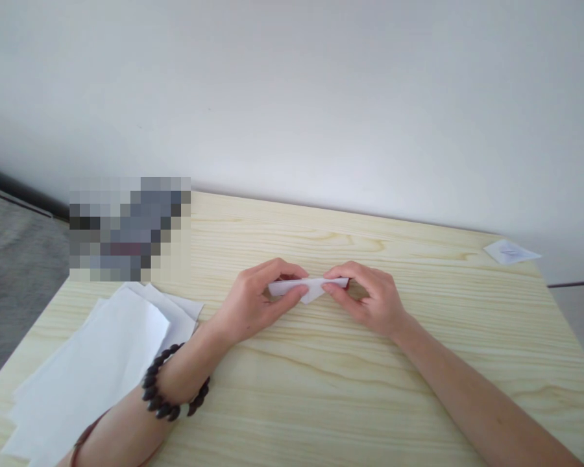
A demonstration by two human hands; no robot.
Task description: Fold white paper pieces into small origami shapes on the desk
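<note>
A small folded piece of white paper [314, 290] is held between both hands above the middle of the table. It has a long narrow band across the top and a pointed flap hanging down at its centre. My left hand [260, 292] pinches its left part, thumb in front and fingers behind. On the other side, my right hand [367, 295] grips the right end between thumb and fingers. The fingertips behind the paper are partly hidden. A dark bead bracelet [150, 389] circles my left wrist.
Loose white sheets [97, 357] lie stacked at the left, partly under my left forearm. A folded white paper piece [511, 251] sits at the far right corner of the wooden table [321, 402]. A blurred-out object [136, 227] is at the back left. A white wall [321, 104] rises behind.
</note>
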